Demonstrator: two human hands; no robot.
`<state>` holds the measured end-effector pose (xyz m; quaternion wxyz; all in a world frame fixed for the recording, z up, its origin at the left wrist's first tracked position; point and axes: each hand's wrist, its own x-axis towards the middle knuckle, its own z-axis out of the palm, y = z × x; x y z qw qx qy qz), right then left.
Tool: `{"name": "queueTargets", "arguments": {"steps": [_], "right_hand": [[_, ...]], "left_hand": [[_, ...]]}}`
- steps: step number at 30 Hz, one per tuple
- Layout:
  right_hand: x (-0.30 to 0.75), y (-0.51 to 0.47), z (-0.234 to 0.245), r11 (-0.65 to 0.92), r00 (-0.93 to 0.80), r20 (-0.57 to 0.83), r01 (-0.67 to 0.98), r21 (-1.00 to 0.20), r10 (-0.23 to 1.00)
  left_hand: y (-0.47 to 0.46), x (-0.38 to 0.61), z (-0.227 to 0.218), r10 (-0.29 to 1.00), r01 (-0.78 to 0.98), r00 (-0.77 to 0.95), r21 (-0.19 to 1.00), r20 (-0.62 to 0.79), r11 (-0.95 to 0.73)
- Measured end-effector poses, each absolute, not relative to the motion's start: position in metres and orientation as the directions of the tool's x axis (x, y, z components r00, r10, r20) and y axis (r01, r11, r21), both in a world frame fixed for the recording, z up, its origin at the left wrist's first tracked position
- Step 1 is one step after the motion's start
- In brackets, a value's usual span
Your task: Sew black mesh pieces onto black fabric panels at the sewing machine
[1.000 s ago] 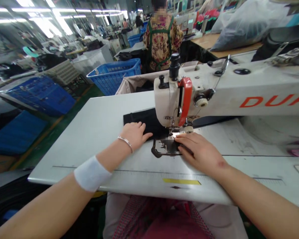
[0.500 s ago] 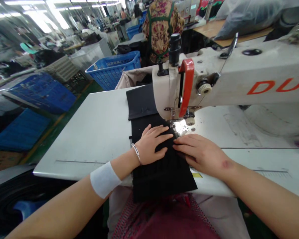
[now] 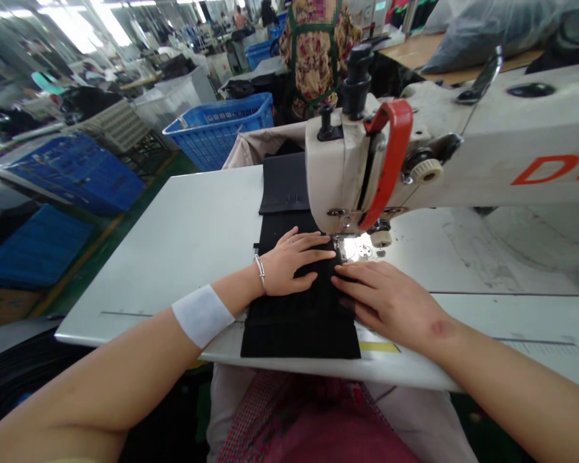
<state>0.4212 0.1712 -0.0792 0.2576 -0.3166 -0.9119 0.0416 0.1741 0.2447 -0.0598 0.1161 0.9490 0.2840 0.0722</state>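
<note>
Across the middle, a white table (image 3: 174, 238). On its right part, a sewing machine (image 3: 332, 167), arm reaching in from the right edge of view. Beyond, a co-worker (image 3: 313, 61) in a flowered top with green straps. Past the table's far edge, a blue basket (image 3: 222, 138) and, just right of it, a beige-lined bin (image 3: 253, 148).

Along the table, left of the needle and partly behind the machine's head, a dark cloth (image 3: 299, 334): grey at the far end, black elsewhere, near end close to the front edge. Impossible to tell whether one piece or several.

On the middle of the cloth, the left hand (image 3: 289, 263), palm down, wide open, fingers spread toward the needle, resting flat without gripping. At the cloth's right edge, the fingertips of the right hand (image 3: 386, 292), loosely open, fingers together and slightly bent, palm over the table.

Above the right hand, a red lever (image 3: 396, 154) on the machine. Around the left forearm, a white band (image 3: 202, 315). Just right of the cloth, a shiny plate (image 3: 359, 247). By the cloth's near right corner, a yellow strip (image 3: 379, 346). On the left wrist, a bangle (image 3: 260, 273).
</note>
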Motion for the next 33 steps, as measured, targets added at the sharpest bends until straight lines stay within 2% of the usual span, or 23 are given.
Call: {"name": "queueTargets", "arguments": {"steps": [4,6,10,12,15,18,22,24,28,33], "right_hand": [[0.421,0.172,-0.08,0.789,-0.666,0.433,0.568,-0.233,0.607],[0.423,0.173,-0.082,0.785,-0.663,0.43,0.571,-0.24,0.613],[0.426,0.173,-0.082,0.806,-0.675,0.446,0.532,-0.258,0.588],[0.428,0.172,-0.081,0.839,-0.706,0.454,0.476,-0.263,0.543],[0.428,0.171,-0.078,0.871,-0.735,0.469,0.399,-0.286,0.49],[0.426,0.17,-0.076,0.844,-0.714,0.457,0.397,-0.36,0.53],[0.425,0.171,-0.074,0.817,-0.694,0.444,0.408,-0.408,0.567],[0.426,0.17,-0.074,0.825,-0.698,0.451,0.402,-0.398,0.557],[0.432,0.154,-0.07,0.821,-0.701,0.431,0.453,-0.347,0.568],[0.439,0.116,-0.073,0.756,-0.63,0.418,0.543,-0.366,0.655]], "left_hand": [[0.238,0.173,-0.051,0.565,0.545,0.825,0.224,0.031,-0.808],[0.216,0.176,-0.043,0.616,0.592,0.785,0.207,0.073,-0.779],[0.158,0.189,-0.039,0.689,0.609,0.669,0.327,0.277,-0.723],[0.14,0.195,-0.044,0.725,0.614,0.614,0.388,0.311,-0.687],[0.133,0.201,-0.054,0.76,0.644,0.565,0.403,0.323,-0.65],[0.136,0.202,-0.059,0.746,0.67,0.569,0.331,0.345,-0.664],[0.134,0.201,-0.06,0.66,0.679,0.65,0.102,0.376,-0.727],[0.132,0.199,-0.062,0.6,0.637,0.703,0.038,0.383,-0.77],[0.133,0.195,-0.065,0.503,0.526,0.776,0.049,0.381,-0.849],[0.136,0.193,-0.065,0.51,0.507,0.798,0.098,0.322,-0.856]]}}
